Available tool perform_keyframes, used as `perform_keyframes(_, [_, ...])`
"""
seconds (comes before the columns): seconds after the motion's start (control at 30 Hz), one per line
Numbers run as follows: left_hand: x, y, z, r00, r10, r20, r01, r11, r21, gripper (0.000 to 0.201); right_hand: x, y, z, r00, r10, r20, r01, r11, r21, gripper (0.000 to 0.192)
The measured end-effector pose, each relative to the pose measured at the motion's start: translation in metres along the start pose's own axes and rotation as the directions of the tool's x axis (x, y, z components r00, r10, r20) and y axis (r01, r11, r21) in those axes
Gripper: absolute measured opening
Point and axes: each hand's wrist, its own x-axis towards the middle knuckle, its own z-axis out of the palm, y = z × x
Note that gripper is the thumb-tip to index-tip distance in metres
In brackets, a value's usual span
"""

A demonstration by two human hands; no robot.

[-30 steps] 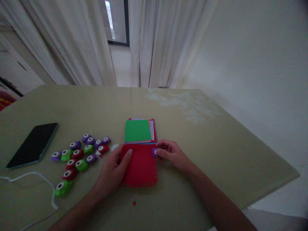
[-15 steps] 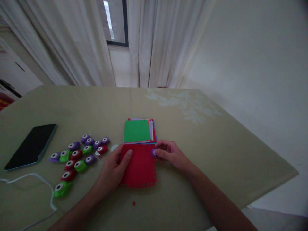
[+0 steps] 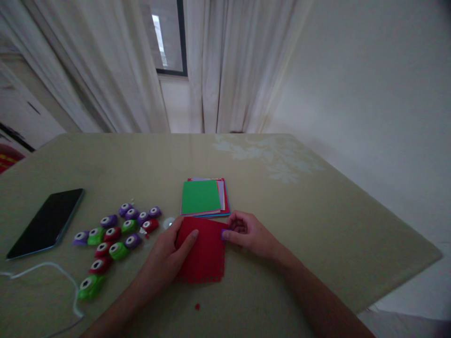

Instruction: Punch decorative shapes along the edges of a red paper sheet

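Note:
A red sheet of craft paper point(image 3: 204, 249) lies in front of me, with small holes punched along its lower and right edges. My left hand point(image 3: 172, 249) grips its left side, thumb on top and fingers beneath. At the right edge, near the upper corner, my right hand point(image 3: 248, 234) is closed on a small purple craft punch point(image 3: 223, 234), thumb pressed on it. Most of that punch is hidden by the thumb and fingers. Below the sheet, a small red paper bit point(image 3: 197, 306) rests on the table.
Beyond the sheet sits a stack of coloured paper point(image 3: 200, 197), green on top. Several purple, green and red punches point(image 3: 119, 250) are grouped at the left. Farther left are a dark tablet point(image 3: 45, 225) and a white cable point(image 3: 52, 265). A wall point(image 3: 380, 117) borders the right side.
The red sheet has turned slightly, its lower right corner shifting left. My right thumb now covers more of the purple punch. The whole view has shifted a little.

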Motion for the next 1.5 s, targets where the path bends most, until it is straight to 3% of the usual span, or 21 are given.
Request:
perform_keyframes(0.13, [0.0,-0.006,0.002,0.999,0.033,0.033,-0.036,0.995,0.094,0.036,-0.002,0.002,0.004,0.998,-0.021,-0.064,0.005,0.971,-0.24,0.033])
perform_keyframes(0.27, [-0.003,-0.015,0.008,0.989,0.144,-0.022,-0.134,0.959,0.251,0.045,-0.003,-0.002,-0.003,0.991,-0.054,-0.119,0.013,0.946,-0.324,0.034])
perform_keyframes(0.4, [-0.007,-0.021,0.006,0.907,0.413,-0.083,-0.314,0.794,0.521,0.057,-0.006,-0.006,-0.017,0.995,-0.074,-0.073,0.048,0.95,-0.307,0.042])
perform_keyframes(0.5, [-0.011,-0.019,0.002,0.856,0.509,0.089,-0.448,0.647,0.617,0.046,-0.008,-0.008,-0.024,0.992,-0.128,0.008,0.123,0.934,-0.336,0.037])
perform_keyframes(0.6, [-0.015,-0.017,0.002,0.817,0.503,0.284,-0.566,0.6,0.566,0.044,-0.009,-0.009,-0.026,0.985,-0.161,0.063,0.173,0.914,-0.367,0.032])
perform_keyframes(0.7, [-0.016,-0.017,0.006,0.804,0.476,0.357,-0.594,0.603,0.533,0.054,-0.008,-0.009,-0.026,0.98,-0.177,0.089,0.198,0.907,-0.371,0.03])
perform_keyframes(1.5, [-0.021,-0.016,0.01,0.835,0.409,0.367,-0.549,0.641,0.536,0.054,-0.004,-0.005,-0.025,0.981,-0.172,0.085,0.19,0.921,-0.34,0.027])
